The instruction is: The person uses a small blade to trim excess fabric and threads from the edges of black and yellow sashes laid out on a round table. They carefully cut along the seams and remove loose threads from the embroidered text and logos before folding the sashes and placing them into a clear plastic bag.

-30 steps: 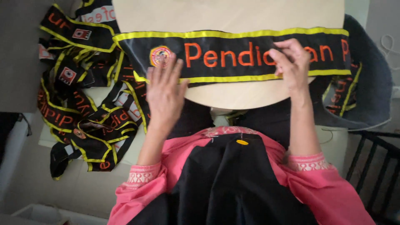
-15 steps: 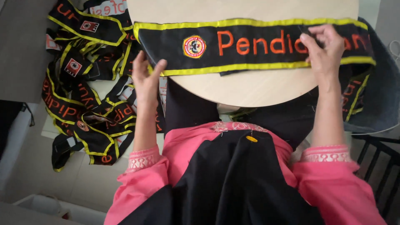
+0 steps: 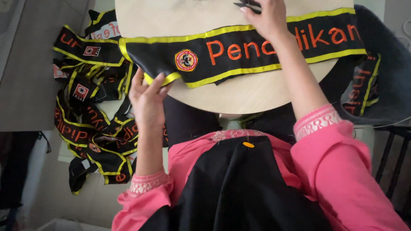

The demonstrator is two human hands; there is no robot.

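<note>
A black sash (image 3: 239, 51) with yellow trim, orange letters and a round emblem lies across the round pale wooden table (image 3: 239, 96). My left hand (image 3: 147, 98) pinches the sash's lower yellow edge near its left end, at the table's rim. At the top edge of the view, my right hand (image 3: 266, 19) rests on the sash's upper trim. Its fingers are closed on a small dark pointed tool (image 3: 246, 5), which is partly cut off by the frame. I wear pink sleeves and a black garment over my lap.
A heap of several similar black and yellow sashes (image 3: 87, 111) lies to the left, below the table. Dark grey fabric (image 3: 387, 72) with another sash hangs at the right. A black chair frame (image 3: 391, 158) stands at the lower right.
The sash has slid to the right across the table. My left hand now grips its lower edge, and my right hand has gone up from the lettering to the dark tool.
</note>
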